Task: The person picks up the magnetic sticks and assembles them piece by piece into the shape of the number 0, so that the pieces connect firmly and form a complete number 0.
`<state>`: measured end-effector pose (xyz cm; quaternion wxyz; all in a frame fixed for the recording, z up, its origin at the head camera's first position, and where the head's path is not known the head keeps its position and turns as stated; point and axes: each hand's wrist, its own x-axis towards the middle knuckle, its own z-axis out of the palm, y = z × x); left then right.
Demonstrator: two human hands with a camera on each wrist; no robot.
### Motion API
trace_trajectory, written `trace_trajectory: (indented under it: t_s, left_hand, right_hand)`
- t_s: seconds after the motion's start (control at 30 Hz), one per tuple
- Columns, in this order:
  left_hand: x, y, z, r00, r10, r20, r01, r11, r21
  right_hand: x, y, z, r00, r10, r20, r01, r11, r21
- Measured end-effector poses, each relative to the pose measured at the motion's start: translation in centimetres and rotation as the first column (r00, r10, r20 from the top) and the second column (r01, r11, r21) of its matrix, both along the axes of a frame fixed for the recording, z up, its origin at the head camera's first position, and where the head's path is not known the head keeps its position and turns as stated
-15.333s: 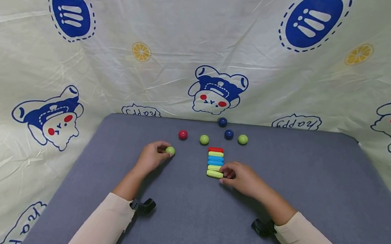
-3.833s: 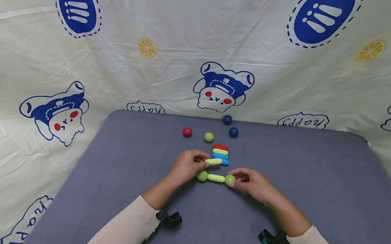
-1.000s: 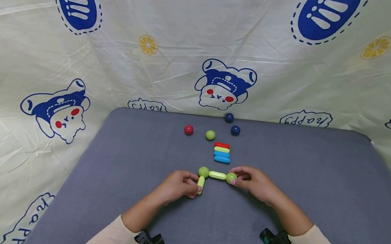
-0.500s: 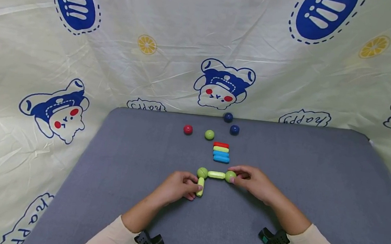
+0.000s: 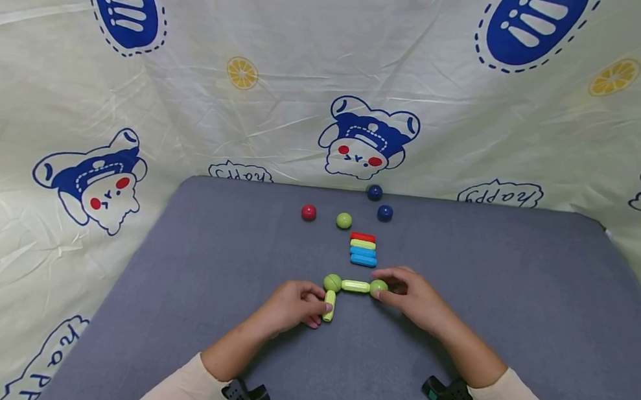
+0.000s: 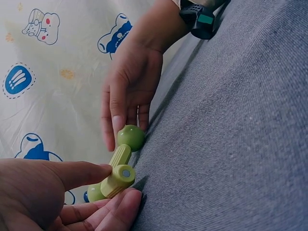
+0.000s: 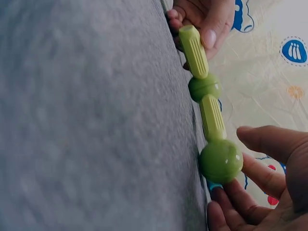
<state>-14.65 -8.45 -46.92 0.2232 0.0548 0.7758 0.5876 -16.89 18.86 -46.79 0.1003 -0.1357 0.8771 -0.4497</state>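
My left hand [image 5: 290, 304] pinches a ribbed yellow-green magnetic rod [image 5: 330, 297] between thumb and fingers; its round metal end shows in the left wrist view. The rod's far end meets a green ball [image 5: 332, 283], and it points toward me. A second yellow-green rod [image 5: 355, 286] runs from that ball to another green ball [image 5: 378, 288] on the right, making an L shape on the cloth. Around this right ball my right hand [image 5: 415, 299] has its fingers loosely spread. In the right wrist view the thumb [image 7: 269, 139] stands off the ball, with fingertips close behind it.
Beyond the L lies a row of rods, one red [image 5: 363, 237], one yellow [image 5: 363, 244] and two blue [image 5: 363, 257]. Farther back are a red ball [image 5: 309, 212], a green ball [image 5: 344, 221] and two dark blue balls [image 5: 385, 213]. A printed curtain [image 5: 281, 124] hangs behind the grey table [image 5: 495, 264].
Since the older frames, two green balls and two yellow rods have come forward and been joined. The left hand's rod has swung from above to below the left ball. Lately my right fingers loosened slightly.
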Motion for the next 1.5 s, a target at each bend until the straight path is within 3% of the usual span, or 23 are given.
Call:
trace_trajectory:
  t_s: [0.37,0.63,1.23,1.37,1.5]
  left_hand:
    - [0.0,0.1,-0.1,1.000,0.015,0.002,-0.015,1.000,-0.012]
    - [0.0,0.2,-0.3,1.000,0.010,-0.003,-0.010,1.000,-0.014]
    - [-0.1,0.1,-0.3,1.000,0.005,-0.021,-0.005,1.000,-0.023]
    - [-0.4,-0.1,-0.1,0.998,0.024,-0.054,-0.026,0.999,-0.034]
    - [-1.0,-0.5,0.1,0.989,0.081,-0.127,-0.089,0.994,-0.059]
  right_hand:
    - [-0.6,-2.4,0.5,0.994,0.057,-0.089,-0.050,0.995,0.081]
    - [-1.3,-3.8,0.5,0.990,0.121,-0.066,-0.115,0.989,0.093]
    - [-1.6,-4.3,0.3,0.987,0.159,-0.020,-0.157,0.986,0.060]
    - [-1.7,-4.2,0.2,0.988,0.154,-0.022,-0.152,0.987,0.050]
    - [-1.6,-4.2,0.1,0.988,0.153,-0.019,-0.152,0.987,0.046]
